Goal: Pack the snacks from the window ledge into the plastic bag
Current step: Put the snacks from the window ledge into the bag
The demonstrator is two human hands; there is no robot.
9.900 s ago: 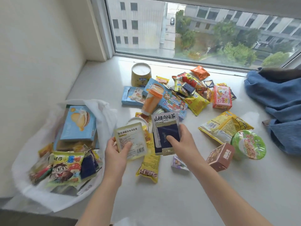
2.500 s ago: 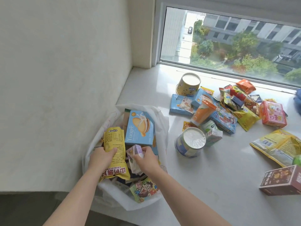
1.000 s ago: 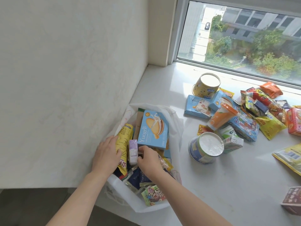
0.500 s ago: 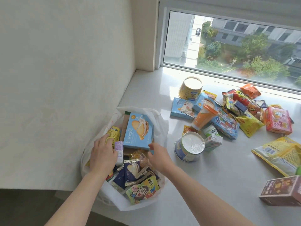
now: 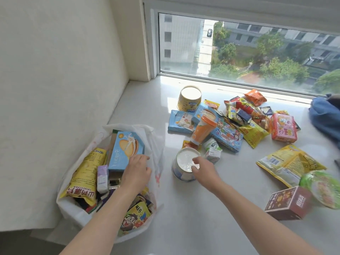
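A right hand curls its fingers over a white-lidded tub just right of the plastic bag. The left hand, fingers relaxed, rests inside the bag against a blue box. Remaining snacks lie beyond the tub on the ledge.

Both bare forearms reach forward from the lower edge. The left hand lies palm down, fingers loosely bent and pointing forward. The right hand stretches farther right, wrist straight, fingers curled downward at the tips.
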